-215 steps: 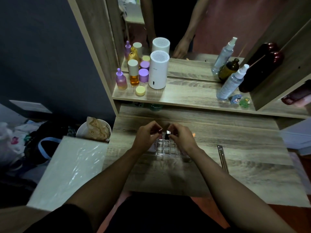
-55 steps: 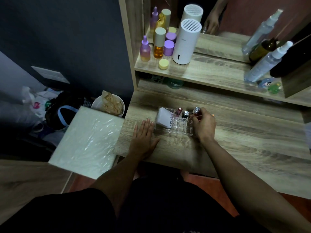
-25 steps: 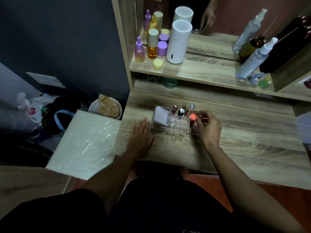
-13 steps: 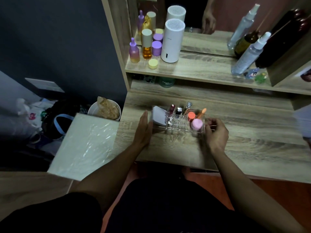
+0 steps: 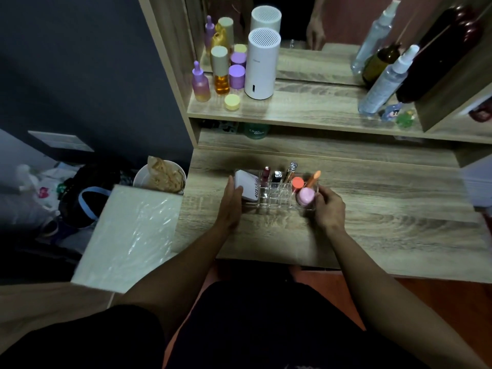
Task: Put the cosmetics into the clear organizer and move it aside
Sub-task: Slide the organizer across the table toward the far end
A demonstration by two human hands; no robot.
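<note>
The room is dim. A wood-grain worktop [image 5: 386, 217] stands against a dark blue-grey wall [image 5: 80, 62], with a raised shelf [image 5: 306, 110] behind it and a mirror [image 5: 332, 27] above that. The floor [image 5: 346, 283] beneath the worktop is reddish brown. To the left sits a pale board wrapped in clear plastic [image 5: 127, 235], with a cluttered heap of bags [image 5: 66, 198] beyond it.
</note>
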